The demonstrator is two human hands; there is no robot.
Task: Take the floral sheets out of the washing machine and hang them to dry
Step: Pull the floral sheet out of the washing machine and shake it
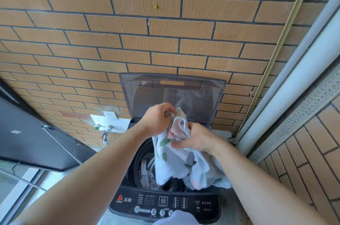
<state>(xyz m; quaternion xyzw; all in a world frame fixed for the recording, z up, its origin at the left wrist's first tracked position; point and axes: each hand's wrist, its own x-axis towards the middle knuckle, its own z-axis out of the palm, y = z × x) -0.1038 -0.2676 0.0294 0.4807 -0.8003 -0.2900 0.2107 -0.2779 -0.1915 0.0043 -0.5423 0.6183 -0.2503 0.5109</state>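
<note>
1. The washing machine is a top-loader at 6 o'clock in the view, with a dark, glossy control panel printed with small white symbols and a red logo at its left end.
2. Its lid stands raised at 12 o'clock from the drum opening, a smoky translucent panel with rounded corners that leans back against the wall.
3. The floral sheet is soft, crumpled white cloth printed with green leaves and pale pink blooms; its upper end is bunched into a tight twist above the drum, and the rest hangs in loose folds into the round opening and over the rim at 4 o'clock.
4. The left hand comes in from 8 o'clock, and its fingers are curled closed around the top of the twisted cloth.
5. The right hand comes in from 4 o'clock, just below and beside the left; its fingers are folded over the bunched cloth and the thumb presses along the fabric.
6. More damp laundry, greyish and pink, lies tangled inside the dark drum at 9 o'clock from the hanging sheet.
7. The wall behind is of tan, rough-textured brick-shaped tiles with dark joints.
8. A white socket plate sits on the wall at 10 o'clock from the drum, with a metal tap just below it.
9. A pale, smooth window frame runs diagonally at 3 o'clock.
</note>
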